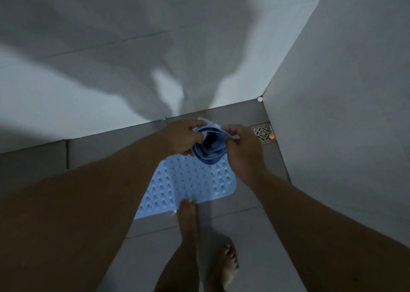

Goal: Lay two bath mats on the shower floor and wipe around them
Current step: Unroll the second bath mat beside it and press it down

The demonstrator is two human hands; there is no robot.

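Between the fingers of both hands hangs a rolled blue mat (208, 148), its coils open toward the camera. The left hand (185, 137) curls round the roll's left side, thumb on the upper edge; the right hand (240, 145) pinches the loose outer edge at the top right. Directly beneath the roll a pale blue mat (188, 187) with rows of dimples lies flat on the grey tiled floor (244, 220). Nearer the person than the hands, the toes of one bare foot (188, 216) touch that mat's near edge; the other foot (226, 263) stands on the tiles. Just right of the right hand, a square metal drain (263, 133) sits by the wall corner.
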